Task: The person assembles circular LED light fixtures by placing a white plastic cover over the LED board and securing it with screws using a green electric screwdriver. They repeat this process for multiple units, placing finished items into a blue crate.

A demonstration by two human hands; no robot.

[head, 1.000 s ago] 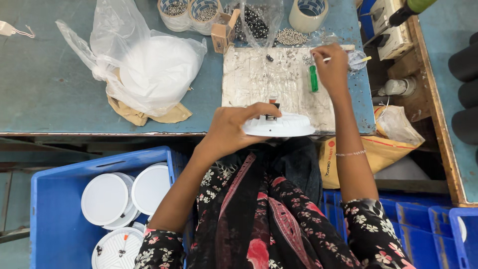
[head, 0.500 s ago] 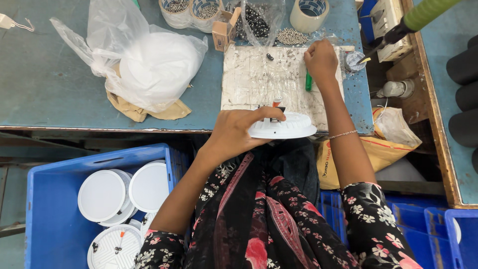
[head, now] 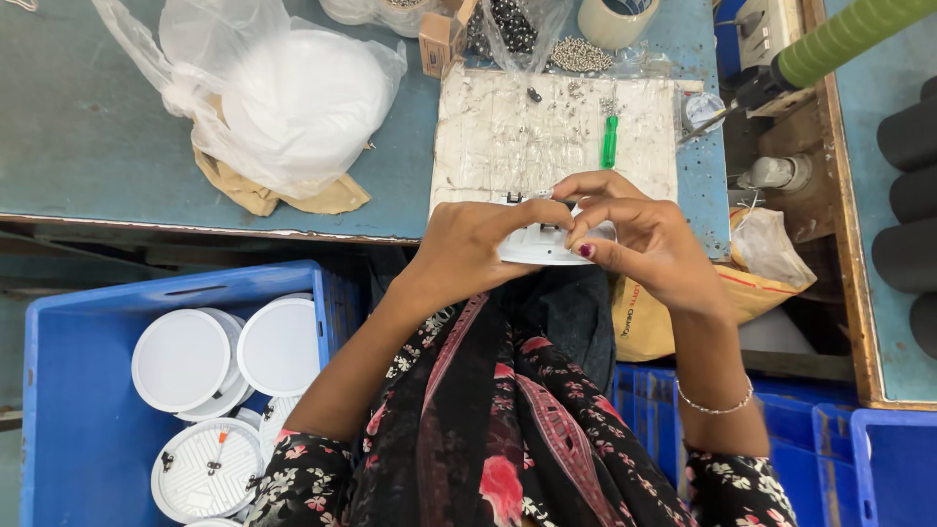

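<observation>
The left hand (head: 468, 244) holds a round white lamp part (head: 547, 246) at the edge of the blue table (head: 88, 146). The right hand (head: 634, 229) touches the top of it with its fingertips (head: 576, 232). A green screwdriver (head: 609, 142) lies on a clear mat (head: 517, 137) just behind the hands. A blue crate (head: 68, 390) beside the person holds white round covers (head: 181, 359). A plastic bag (head: 293, 98) sits on the table.

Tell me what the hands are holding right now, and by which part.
Both hold the round white disc at the bench edge: the left hand grips its left rim, the right hand pinches its top with the fingers.
</observation>
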